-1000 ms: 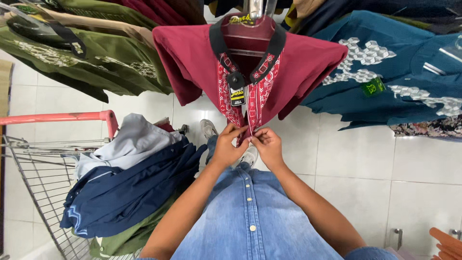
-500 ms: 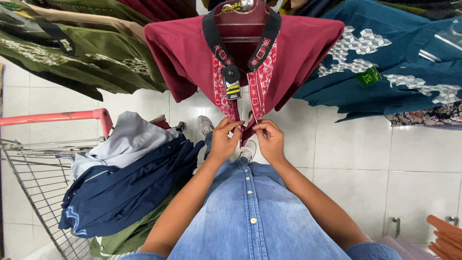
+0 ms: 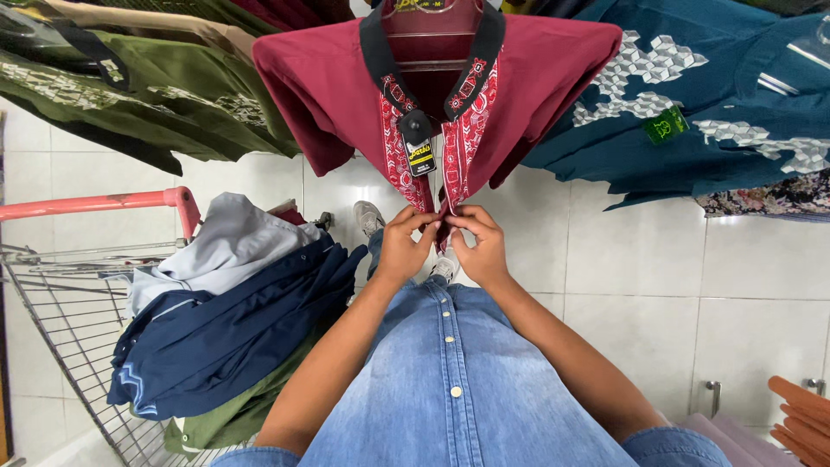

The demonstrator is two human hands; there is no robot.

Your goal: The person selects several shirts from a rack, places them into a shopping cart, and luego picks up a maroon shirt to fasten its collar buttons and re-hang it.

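Straight ahead of the person, at chest height, a maroon shirt (image 3: pixel 328 78) hangs on a hanger with its long axis running down from the black collar toward the hands, and its patterned red-and-white placket (image 3: pixel 458 147) ends right where the two hands meet. Left hand (image 3: pixel 405 245) is closed in a pinch on the left edge of the placket's lower end; right hand (image 3: pixel 481 246) is likewise pinched shut on the right edge, the fingertips of both nearly touching over the fabric. Both hands sit equally near, one on each side of the opening, just below a black tag (image 3: pixel 418 143) that dangles from the collar. To the left, a wire shopping cart (image 3: pixel 52 346) with a red handle carries a heap of folded clothes: a pale grey garment (image 3: pixel 220 246) on top, a navy shirt (image 3: pixel 225 333) under it, and a green one (image 3: pixel 229 415) at the bottom. Olive-green shirts (image 3: pixel 130 95) hang at the upper left, teal shirts (image 3: pixel 735 112) with grey geometric print at the upper right, over a white tiled floor (image 3: pixel 657 259)
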